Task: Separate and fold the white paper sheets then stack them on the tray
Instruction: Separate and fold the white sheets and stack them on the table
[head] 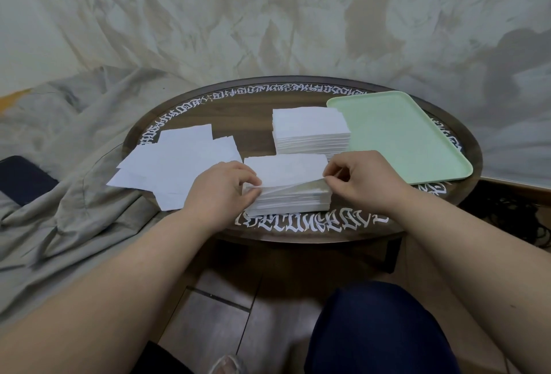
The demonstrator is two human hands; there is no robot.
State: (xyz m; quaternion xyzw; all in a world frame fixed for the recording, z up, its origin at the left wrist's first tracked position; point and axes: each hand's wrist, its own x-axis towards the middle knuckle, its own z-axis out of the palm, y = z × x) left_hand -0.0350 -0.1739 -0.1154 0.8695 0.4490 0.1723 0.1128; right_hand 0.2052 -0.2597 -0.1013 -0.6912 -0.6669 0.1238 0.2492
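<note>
Both bare forearms are being stretched forward; the left hand and right hand are being held knuckles-up, fingertips pinched, near each other.

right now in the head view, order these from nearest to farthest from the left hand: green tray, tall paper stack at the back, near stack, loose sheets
1. Near stack: the left hand pinches its top sheet at the left corner.
2. Loose sheets: spread just left of that hand, partly under it.
3. Tall paper stack: behind, toward the right.
4. Green tray: far right of the table.
</note>
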